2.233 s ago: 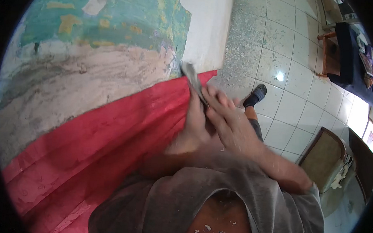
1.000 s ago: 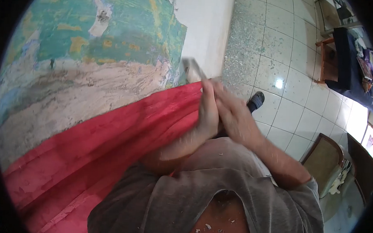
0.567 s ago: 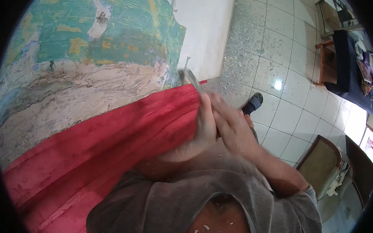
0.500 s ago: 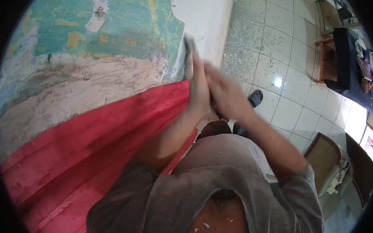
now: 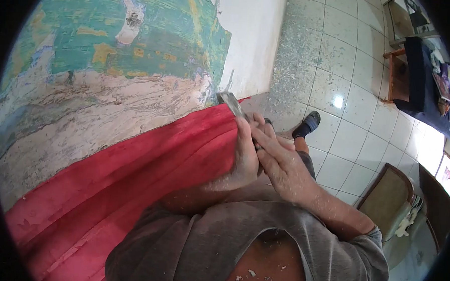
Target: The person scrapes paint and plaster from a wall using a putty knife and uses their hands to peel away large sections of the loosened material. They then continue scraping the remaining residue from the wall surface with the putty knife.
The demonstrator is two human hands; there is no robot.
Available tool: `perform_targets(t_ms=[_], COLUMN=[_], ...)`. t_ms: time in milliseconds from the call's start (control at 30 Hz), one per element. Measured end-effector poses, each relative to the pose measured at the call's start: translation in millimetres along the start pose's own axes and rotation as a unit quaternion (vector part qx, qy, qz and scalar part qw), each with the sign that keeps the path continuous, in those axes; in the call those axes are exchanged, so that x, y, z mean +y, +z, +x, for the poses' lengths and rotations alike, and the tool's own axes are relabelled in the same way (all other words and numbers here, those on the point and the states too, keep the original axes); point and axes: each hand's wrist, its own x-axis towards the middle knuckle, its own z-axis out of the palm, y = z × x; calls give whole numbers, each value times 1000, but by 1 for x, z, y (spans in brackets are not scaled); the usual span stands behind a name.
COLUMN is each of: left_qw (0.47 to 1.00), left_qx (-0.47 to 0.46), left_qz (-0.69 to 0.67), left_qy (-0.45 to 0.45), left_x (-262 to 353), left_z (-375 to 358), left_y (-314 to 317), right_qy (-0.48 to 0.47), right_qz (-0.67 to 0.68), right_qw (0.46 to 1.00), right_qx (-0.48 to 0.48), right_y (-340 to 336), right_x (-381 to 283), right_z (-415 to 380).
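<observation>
A paint scraper (image 5: pixel 231 102) with a flat, dusty metal blade points up and left, its edge close to the wall's lower part. Its handle is mostly hidden inside my hands. My left hand (image 5: pixel 246 161) is closed round the handle, with the thumb along the near side. My right hand (image 5: pixel 286 174) closes over the handle from the other side, its fingers overlapping the left. The wall (image 5: pixel 185 18) beside the blade has worn green and yellow paint, a white area and a rough, bare plaster band (image 5: pixel 121 103).
Red cloth (image 5: pixel 148 162) hangs along the wall's foot at the left. Paint flakes (image 5: pixel 293 68) litter the tiled floor (image 5: pixel 331 120). My sandalled foot (image 5: pixel 308 123) stands there. On the right are a cushioned chair (image 5: pixel 387 195) and a dark-covered table (image 5: pixel 418 83) with items on it.
My hands and the scraper have come down and closer to my body, the blade dropping from the white wall area to near the red cloth's top edge. More of my leg shows.
</observation>
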Motion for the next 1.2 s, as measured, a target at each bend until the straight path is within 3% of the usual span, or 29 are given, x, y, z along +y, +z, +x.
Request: perform_targets(t_ms=[67,133,200,267,333,433,500,633,700,733,833,967,1033,1100,1200], left_qw=[994,996,996,996,999,999,999,998,997,996,997,998,997,997,997], left_qx=[-102,-77,44,38,2,1,27,29,9,34,46,56,66,69,78], left_qz=[-15,-27,-63,-79,-12,-11,-23,-46,-69,-69,-52,-29,-14,-20,12], left_qy=[37,34,51,22,51,33,21,27,39,35,33,30,30,33,25], left_x=[-16,-13,-8,-5,-13,-20,-12,-6,-12,-17,-8,-20,-20,-16,28], left_z=[-6,3,25,22,18,11,25,28,25,24,32,35,37,37,64], left_y=[-13,-10,-5,-4,-8,-21,-16,-1,-7,-14,-10,-10,-15,-23,14], right_qy=[-31,-63,-38,-40,-32,-112,-37,-12,-110,-112,-40,-18,-124,-111,-105], right_qz=[-14,-30,-33,-52,-65,-146,-39,-31,-138,-139,-53,-59,-157,-124,-96], right_qw=[999,995,998,996,995,975,996,995,974,974,994,991,966,975,977], right_qx=[34,65,47,56,69,128,69,93,143,142,81,116,161,149,158], right_y=[17,21,12,8,14,22,17,11,18,18,16,13,19,16,8], right_x=[18,28,29,18,18,33,39,19,26,31,42,30,41,48,40], right_z=[-10,1,24,21,9,8,29,19,7,15,35,19,10,35,59])
